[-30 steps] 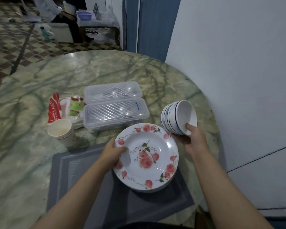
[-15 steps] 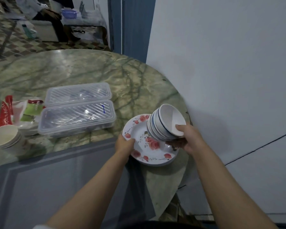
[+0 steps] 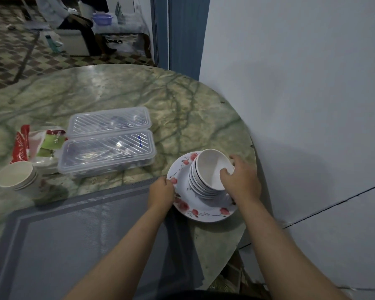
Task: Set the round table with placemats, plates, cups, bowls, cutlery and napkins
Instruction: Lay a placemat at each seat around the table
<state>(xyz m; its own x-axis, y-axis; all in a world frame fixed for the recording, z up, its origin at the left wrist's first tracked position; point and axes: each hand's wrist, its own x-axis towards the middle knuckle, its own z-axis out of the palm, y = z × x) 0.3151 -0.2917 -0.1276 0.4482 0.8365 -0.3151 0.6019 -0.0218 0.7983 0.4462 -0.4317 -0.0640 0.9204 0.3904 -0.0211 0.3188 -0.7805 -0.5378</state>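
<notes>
The right hand [image 3: 241, 182] grips the tilted bowls [image 3: 206, 177], fingers curled over the rim, on the plates [image 3: 200, 211]. The left hand [image 3: 161, 192] pinches the plates' edge, beside the placemat [image 3: 78, 230] on the worktop [image 3: 139, 92].

Only one view, from a camera worn on the head, wide-angle, looking forward and steeply down. Close above the near right edge of the round marble table [image 3: 121, 94], with both forearms entering from the bottom of the frame. Beyond the far edge of the table, a patterned tiled floor [image 3: 7, 61] and a blue door frame [image 3: 182, 33]; right of the table, a pale wall [image 3: 301, 87], very near. No second view to share anything with.
</notes>
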